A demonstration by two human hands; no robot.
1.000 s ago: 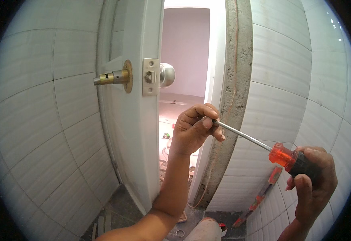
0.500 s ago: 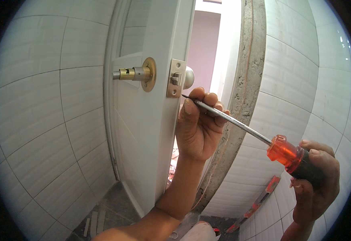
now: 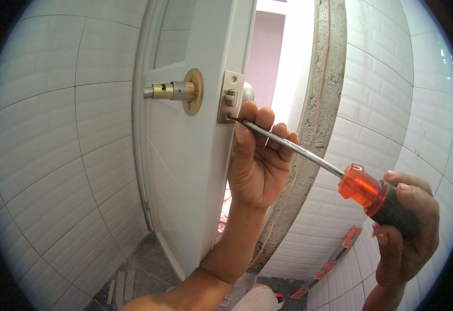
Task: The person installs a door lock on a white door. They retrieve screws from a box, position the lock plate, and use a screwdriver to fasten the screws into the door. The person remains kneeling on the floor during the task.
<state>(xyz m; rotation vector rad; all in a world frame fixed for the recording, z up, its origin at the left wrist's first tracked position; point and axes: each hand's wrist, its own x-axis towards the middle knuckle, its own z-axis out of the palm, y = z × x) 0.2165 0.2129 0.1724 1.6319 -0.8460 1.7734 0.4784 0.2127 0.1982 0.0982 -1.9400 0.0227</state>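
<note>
A white door [image 3: 185, 171] stands ajar with a metal latch plate [image 3: 233, 80] on its edge. My right hand [image 3: 415, 233] is wrapped round the black rear part of a screwdriver's [image 3: 364, 191] orange-and-black handle. The long shaft slants up and left, its dark tip at the plate's lower screw hole. Close behind that tip, my left hand [image 3: 260, 171] pinches the shaft between thumb and fingers; whether a screw is there too, I cannot make out. From the door's face juts a brass-and-steel lock spindle [image 3: 172, 91] on a round brass rose [image 3: 197, 93]. A round knob [image 3: 248, 92] shows partly behind the edge.
White tiled walls [image 3: 34, 129] flank the door. A rough cement strip [image 3: 322, 88] runs down the opening's right side. A red spirit level [image 3: 330, 264] leans low against the right wall. Thin strips [image 3: 128, 286] lie on the dark floor [image 3: 151, 259] at lower left.
The screwdriver's tip has moved up and left from beside the latch plate onto its lower screw hole. Both hands keep their hold, and the handle has shifted slightly left.
</note>
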